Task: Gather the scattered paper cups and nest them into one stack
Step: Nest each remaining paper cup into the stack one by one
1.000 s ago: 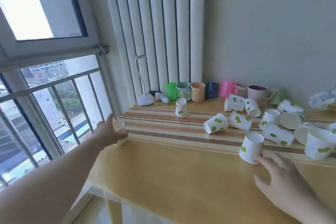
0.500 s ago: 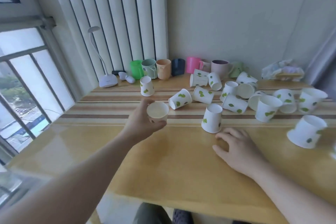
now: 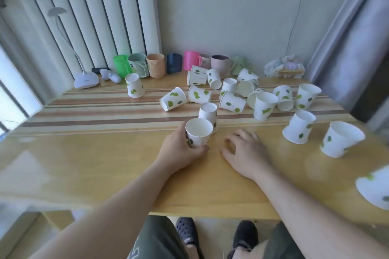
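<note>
My left hand [image 3: 179,151] grips a white paper cup with green leaf prints [image 3: 198,132], upright with its mouth up, resting on the wooden table [image 3: 84,160] near the middle. Directly behind it stands an upside-down paper cup [image 3: 208,112], touching or nearly so. My right hand [image 3: 245,151] lies flat on the table just right of the held cup, fingers apart, holding nothing. Several more leaf-print cups [image 3: 231,92] lie scattered, some on their sides, some inverted, across the back and right of the table.
A row of coloured plastic mugs [image 3: 155,65] lines the back wall. A white desk lamp [image 3: 86,80] stands at the back left. Crumpled wrapping [image 3: 284,67] sits at the back right. One cup [image 3: 376,187] lies near the right front edge.
My left hand carried the cup from the table's far left edge to the middle and set it down in front of the inverted cup. The view swung right and down.
</note>
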The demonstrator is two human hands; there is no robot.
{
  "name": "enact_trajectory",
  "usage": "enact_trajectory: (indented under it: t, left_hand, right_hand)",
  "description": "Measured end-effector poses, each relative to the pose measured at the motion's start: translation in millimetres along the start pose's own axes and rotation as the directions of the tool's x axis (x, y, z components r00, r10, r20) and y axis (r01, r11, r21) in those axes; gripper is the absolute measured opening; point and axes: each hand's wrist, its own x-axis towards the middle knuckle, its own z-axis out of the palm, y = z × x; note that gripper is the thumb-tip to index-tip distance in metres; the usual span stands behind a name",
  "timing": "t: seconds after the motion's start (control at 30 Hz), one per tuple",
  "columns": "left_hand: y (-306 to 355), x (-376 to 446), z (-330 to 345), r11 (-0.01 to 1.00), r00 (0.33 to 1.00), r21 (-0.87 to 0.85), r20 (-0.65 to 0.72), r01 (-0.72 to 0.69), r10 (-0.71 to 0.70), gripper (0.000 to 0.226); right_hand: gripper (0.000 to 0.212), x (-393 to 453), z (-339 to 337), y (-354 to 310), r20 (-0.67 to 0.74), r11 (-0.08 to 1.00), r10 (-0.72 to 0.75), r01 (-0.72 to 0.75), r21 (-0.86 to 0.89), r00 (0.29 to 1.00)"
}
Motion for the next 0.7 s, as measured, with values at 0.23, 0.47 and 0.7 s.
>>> enact_trajectory:
  t: [0.23,0.47,0.7]
  left_hand:
    - [-4.9,5.6,0.3,1.0,1.0,0.002,0.015,0.019,-0.019,0.072]
    - [-12.0,7.9,1.9,1.0,1.0,-0.007,0.012,-0.006,0.007,0.068]
    - [-16.1,10.1,2.1,0.999,0.999,-0.025,0.028,-0.031,0.031,0.072]
  right_hand:
    - [0.067,58.5,-56.7,-20.9,0.018,0.939,0.071,-0.073,0.337,0.997]
    - [0.109,108.0,-77.9,-62.0,0.372,0.939,-0.253,0.319,-0.128,0.893]
    - [0.06,87.2,-52.2,-3.3,0.001,0.993,-0.104,0.104,0.062,0.995]
